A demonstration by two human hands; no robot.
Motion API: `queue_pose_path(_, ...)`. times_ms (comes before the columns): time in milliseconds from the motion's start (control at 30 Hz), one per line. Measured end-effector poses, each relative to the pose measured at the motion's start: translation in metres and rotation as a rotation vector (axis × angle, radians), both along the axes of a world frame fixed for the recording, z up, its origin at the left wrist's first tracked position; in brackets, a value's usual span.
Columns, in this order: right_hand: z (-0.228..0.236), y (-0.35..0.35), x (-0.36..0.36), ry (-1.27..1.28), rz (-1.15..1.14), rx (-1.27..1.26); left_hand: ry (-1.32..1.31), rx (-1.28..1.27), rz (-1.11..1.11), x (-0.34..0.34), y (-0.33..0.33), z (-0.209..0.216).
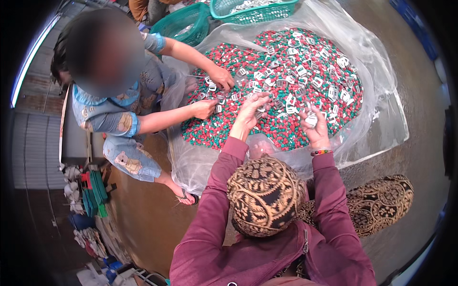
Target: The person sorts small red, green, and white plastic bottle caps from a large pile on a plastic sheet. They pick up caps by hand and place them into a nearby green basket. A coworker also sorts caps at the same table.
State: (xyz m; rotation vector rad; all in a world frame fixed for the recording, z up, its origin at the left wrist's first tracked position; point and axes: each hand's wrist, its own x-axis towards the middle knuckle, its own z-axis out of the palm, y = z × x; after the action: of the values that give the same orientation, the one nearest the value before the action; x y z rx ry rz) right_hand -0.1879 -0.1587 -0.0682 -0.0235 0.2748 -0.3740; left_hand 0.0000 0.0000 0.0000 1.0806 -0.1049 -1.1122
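My left hand [251, 110], in a maroon sleeve, hovers over the near side of a heap of small red and green pellets [286, 136]. Its fingers are bent around a pale buckle [260, 112], partly hidden. To its right, my right hand [316, 127], with a beaded bracelet on the wrist, is turned palm up. White plastic buckles [311, 119] rest in its curled fingers. Many more white slotted buckles [301, 70] lie scattered over the pellets. The heap spreads on a clear plastic sheet [381, 119].
On the left, a co-worker's two hands [221, 78] handle buckles at the heap. Green baskets [183, 24] stand at the far side. My patterned knee [265, 195] rises between my arms. My foot [260, 144] is against the near sheet edge. Wet floor [143, 209] surrounds the sheet.
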Motion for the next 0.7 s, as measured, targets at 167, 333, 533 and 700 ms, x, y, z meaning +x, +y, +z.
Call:
queue_pose_path(167,0.006,-0.022,-0.048,0.024,-0.114,-0.005,-0.967,0.725,-0.540,-0.007,-0.044,-0.032)
queue_pose_path(333,0.010,-0.050,-0.063,0.064,-0.151,-0.190,-1.871,0.626,-0.667,-0.014,-0.080,-0.105)
queue_pose_path(533,-0.032,-0.062,-0.047,-0.127,-0.093,-0.023,-1.383,0.763,-0.617,-0.002,-0.073,-0.083)
queue_pose_path(700,-0.024,-0.053,-0.031,-0.075,-0.111,-0.026,-1.148,0.658,-0.625,0.041,-0.067,-0.036)
